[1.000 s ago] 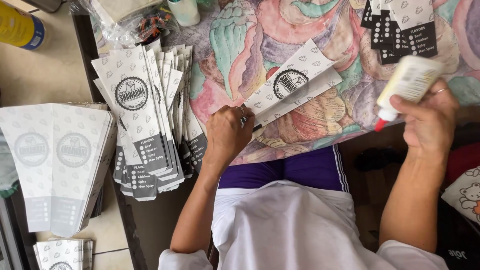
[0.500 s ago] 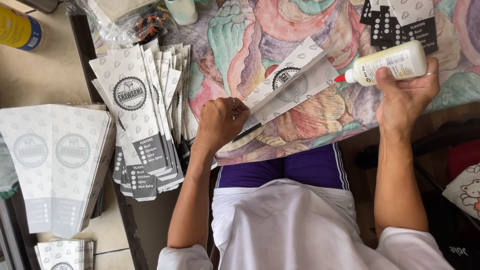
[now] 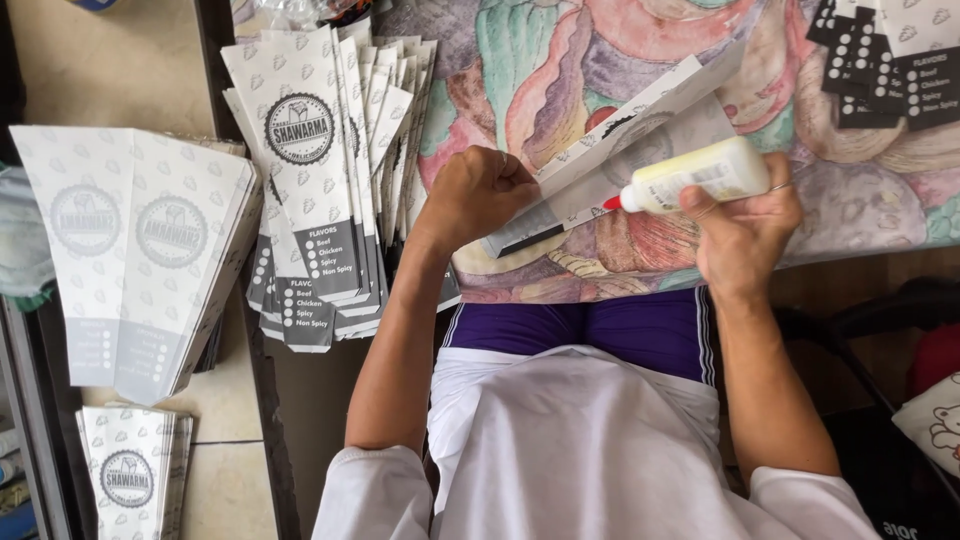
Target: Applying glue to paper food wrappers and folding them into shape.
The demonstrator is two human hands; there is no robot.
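Sleeve (image 3: 640,150) is light, floppy: your left hand (image 3: 478,192) fists its near edge; right hand (image 3: 742,232) grips bottle (image 3: 695,176).

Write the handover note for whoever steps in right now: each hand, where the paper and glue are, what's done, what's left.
Left hand: fist pressing down the lower end of the folded paper sleeve on the patterned tablecloth.
Right hand: gripping the glue bottle, red tip at the sleeve's open flap.
Fanned stack of printed sleeves lies beside the left hand; flat stacks further left.
Done: sleeve folded and held.
Left: glue along the flap, apparently, then press it shut.
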